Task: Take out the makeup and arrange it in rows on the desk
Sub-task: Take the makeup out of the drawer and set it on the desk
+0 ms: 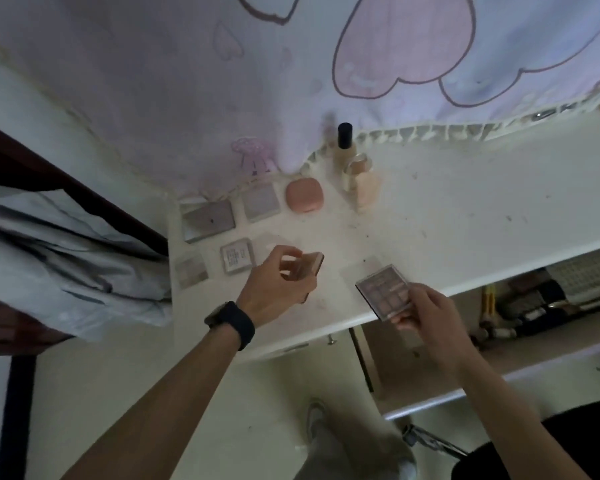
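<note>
Back row: three compacts [260, 201] are lying left of two bottles [362, 185] | front row: two palettes [238, 255] are sitting before them on surface [447, 202]

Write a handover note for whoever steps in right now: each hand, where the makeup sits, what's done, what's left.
Left hand grips a small clear compact over the desk, beside the front row.
Right hand holds an eyeshadow palette at the desk's front edge.
Done: back row of grey palette, square palette, pink compact, black-capped bottle, peach bottle; front row of small palette, labelled compact.
Left: probably set both held pieces into the front row; more items show under the desk at right, too blurred to name.
</note>
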Tool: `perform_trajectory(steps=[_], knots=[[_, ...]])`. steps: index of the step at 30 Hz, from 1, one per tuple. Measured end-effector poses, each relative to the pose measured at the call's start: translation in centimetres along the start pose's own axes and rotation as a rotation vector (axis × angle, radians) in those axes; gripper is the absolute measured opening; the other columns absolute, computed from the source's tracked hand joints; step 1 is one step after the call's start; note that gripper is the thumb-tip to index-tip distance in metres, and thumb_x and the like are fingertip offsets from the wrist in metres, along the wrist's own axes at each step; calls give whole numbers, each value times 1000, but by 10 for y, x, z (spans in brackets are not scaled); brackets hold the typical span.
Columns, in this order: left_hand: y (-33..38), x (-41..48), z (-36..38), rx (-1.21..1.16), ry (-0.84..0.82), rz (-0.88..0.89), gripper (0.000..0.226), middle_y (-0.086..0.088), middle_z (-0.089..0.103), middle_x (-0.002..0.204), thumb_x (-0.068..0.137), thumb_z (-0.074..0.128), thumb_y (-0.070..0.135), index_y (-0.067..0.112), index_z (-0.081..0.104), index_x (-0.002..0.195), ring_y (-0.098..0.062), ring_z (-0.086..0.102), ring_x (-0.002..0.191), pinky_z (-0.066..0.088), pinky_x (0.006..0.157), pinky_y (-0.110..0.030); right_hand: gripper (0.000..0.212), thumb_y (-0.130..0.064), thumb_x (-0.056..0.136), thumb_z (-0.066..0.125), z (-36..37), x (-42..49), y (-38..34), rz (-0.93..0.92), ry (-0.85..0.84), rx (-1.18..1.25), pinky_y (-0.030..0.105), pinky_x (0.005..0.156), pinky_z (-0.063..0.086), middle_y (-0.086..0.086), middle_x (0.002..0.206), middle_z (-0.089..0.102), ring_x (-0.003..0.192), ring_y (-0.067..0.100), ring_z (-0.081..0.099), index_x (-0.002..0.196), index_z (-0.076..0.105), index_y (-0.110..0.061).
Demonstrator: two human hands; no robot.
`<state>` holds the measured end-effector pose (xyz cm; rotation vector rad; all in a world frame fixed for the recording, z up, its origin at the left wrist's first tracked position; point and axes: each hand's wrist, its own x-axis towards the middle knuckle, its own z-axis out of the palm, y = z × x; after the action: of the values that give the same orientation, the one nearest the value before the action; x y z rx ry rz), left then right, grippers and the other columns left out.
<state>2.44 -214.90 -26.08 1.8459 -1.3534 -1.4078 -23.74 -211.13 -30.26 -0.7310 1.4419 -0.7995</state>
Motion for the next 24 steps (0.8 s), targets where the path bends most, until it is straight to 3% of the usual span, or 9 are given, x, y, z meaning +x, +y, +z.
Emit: perform_trajectory(steps=[2, 4, 9, 14, 17, 20, 24], knots=[[-7, 8, -13, -324, -27, -132, 34, 1, 75, 95, 94, 61, 31, 14, 60, 124, -25, 71, 87, 58, 80, -36, 26, -13, 106, 40, 17, 6, -3, -24, 8, -71, 23, 61, 56, 10, 78, 72, 68, 16, 68, 112, 65, -6], [-13, 11, -22, -672, -94, -306, 46, -18, 72, 112, 93, 52, 36, 6, 60, 127, -35, 69, 98, 54, 89, -44, 20, -16, 104, 46, 33, 12, -7, -42, 27, -118, 25, 66, 57, 8, 80, 74, 72, 18, 70, 113, 64, -11], [-23, 12, -30, -923, -31, -398, 54, -29, 64, 122, 94, 41, 37, 0, 59, 130, -41, 64, 99, 53, 84, -43, 16, -26, 100, 51, 68, 28, -18, -64, 109, -304, 23, 61, 48, -3, 70, 75, 69, 13, 72, 107, 64, -22], [-24, 20, -36, -862, 35, -365, 46, -22, 70, 115, 99, 47, 42, 7, 62, 125, -43, 67, 98, 53, 92, -48, 16, -34, 98, 53, 93, 49, -32, -164, 255, -573, 16, 56, 37, -13, 77, 68, 70, 2, 59, 101, 62, -21], [-23, 26, -36, -673, 85, -295, 43, -12, 74, 108, 97, 56, 45, 10, 65, 121, -33, 70, 101, 55, 94, -47, 21, -38, 98, 52, 102, 63, -37, -208, 282, -685, 26, 60, 37, -8, 79, 65, 69, 7, 55, 94, 60, -18], [-21, 33, -35, -343, 188, -189, 32, -5, 72, 108, 99, 54, 44, 18, 66, 113, -21, 70, 97, 60, 85, -37, 27, -41, 98, 47, 109, 74, -37, -229, 318, -788, 33, 67, 36, -1, 85, 62, 75, 21, 55, 93, 56, -16], [-15, 47, -37, -43, 324, -165, 21, -1, 69, 96, 96, 58, 36, 16, 64, 98, -17, 65, 86, 51, 68, -28, 38, -52, 98, 46, 112, 80, -30, -230, 370, -850, 34, 69, 41, 2, 95, 52, 78, 27, 53, 93, 56, -15]])
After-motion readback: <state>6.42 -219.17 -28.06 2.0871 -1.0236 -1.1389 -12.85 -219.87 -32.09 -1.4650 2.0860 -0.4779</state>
